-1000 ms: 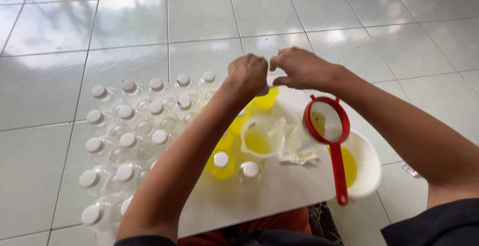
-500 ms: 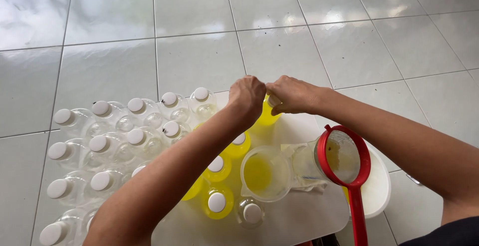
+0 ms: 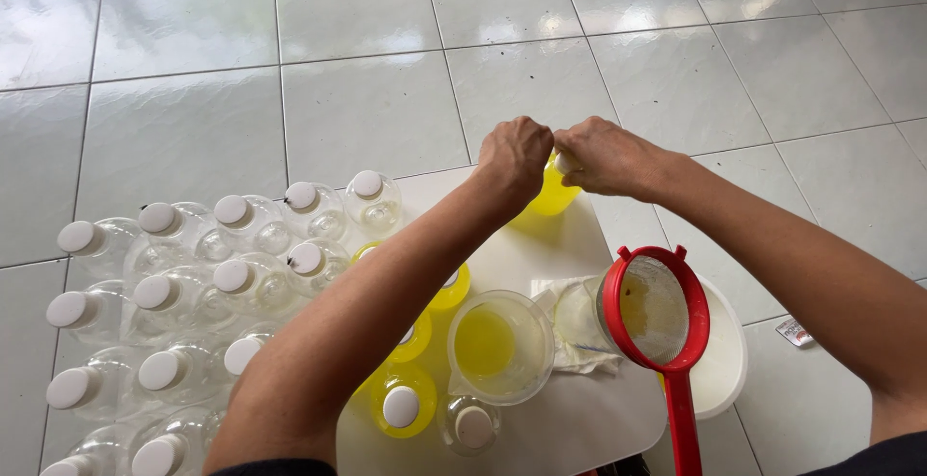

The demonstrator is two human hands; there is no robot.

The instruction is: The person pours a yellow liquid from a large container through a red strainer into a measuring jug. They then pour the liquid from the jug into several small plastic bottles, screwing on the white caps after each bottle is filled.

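— What can't you make out?

— The yellow bottle point(image 3: 553, 194) at twelve o'clock on the white board point(image 3: 579, 418) is mostly hidden. The left hand point(image 3: 515, 155) is closed around its neck, and the right hand point(image 3: 603, 157) pinches its white cap, only a sliver of which shows. My left forearm also covers some filled bottles near the middle.

— How many can you count?

— Three more yellow bottles show in part, at about seven o'clock. One clear capped bottle point(image 3: 471, 426) stands at six. The empty bottles point(image 3: 183, 283) on the floor at nine o'clock come to roughly fifteen white caps, but the frame cuts off the lowest ones.

— And the rest?

— One jug point(image 3: 499, 346) of yellow liquid in the middle. One red strainer point(image 3: 657, 310) at four o'clock rests over a white bowl point(image 3: 724, 360), its handle cut off below.
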